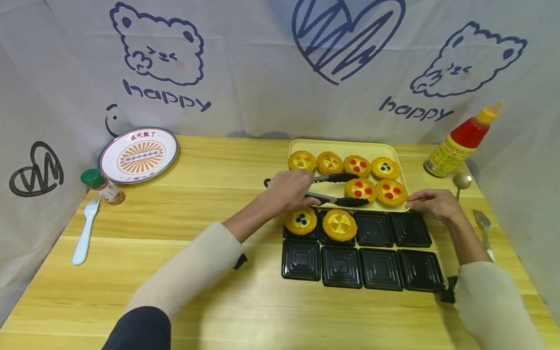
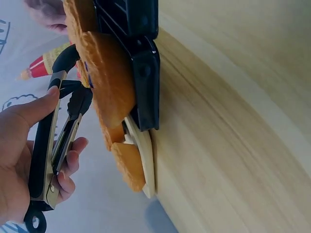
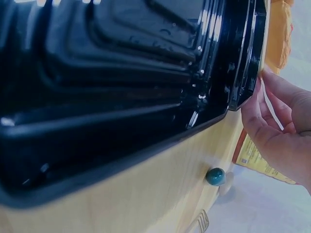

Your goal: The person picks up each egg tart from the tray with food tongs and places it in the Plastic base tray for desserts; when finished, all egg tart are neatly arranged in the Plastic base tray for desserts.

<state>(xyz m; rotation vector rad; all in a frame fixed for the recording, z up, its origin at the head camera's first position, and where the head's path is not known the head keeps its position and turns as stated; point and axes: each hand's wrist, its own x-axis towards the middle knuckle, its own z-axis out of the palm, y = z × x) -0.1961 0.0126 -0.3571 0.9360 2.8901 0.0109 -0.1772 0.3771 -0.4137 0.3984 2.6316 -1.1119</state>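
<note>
Gripping black-tipped tongs (image 1: 325,188) in the left hand (image 1: 290,189), fingers curled round both arms, tips spread and reaching over the yellow tray (image 1: 345,144) toward the near-row red-dotted tart (image 1: 360,188). Pinching the tray's near right corner with the right hand (image 1: 433,203), fingertips on the rim just beside the other red-dotted tart (image 1: 391,191). Resting already in the far-left black trays (image 1: 380,250): a blueberry tart (image 1: 300,220) and a yellow-swirl tart (image 1: 339,225), six cups bare beside and nearer.

Likely to go wrong: squeezing too hard and cracking the tart's crust; closing off-centre, so one tip skids across the filling and nudges the neighbouring tart against the tray rim. Lifting with a loose squeeze risks dropping it between tray and black cups, or tilted on a cup's edge. Loosening the right-hand hold could let the tray slide under the tongs' push. Sweeping low could clip the tarts already seated in the black trays.
</note>
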